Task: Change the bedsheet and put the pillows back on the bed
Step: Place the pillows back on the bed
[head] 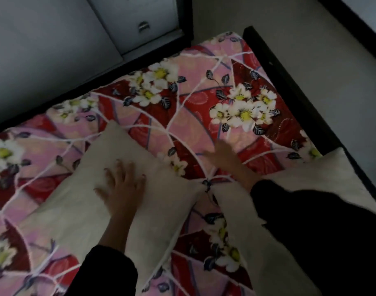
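Floral bedsheet [182, 116] holds a pillow [86, 167] under the left hand [121, 186].

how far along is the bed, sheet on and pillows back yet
Done: the floral bedsheet lies spread up to the bed frame. In hand: the left hand presses flat on the left pillow; the right hand, blurred, reaches open over the sheet beside the right pillow. Left: both pillows lie askew, so probably straightening them.
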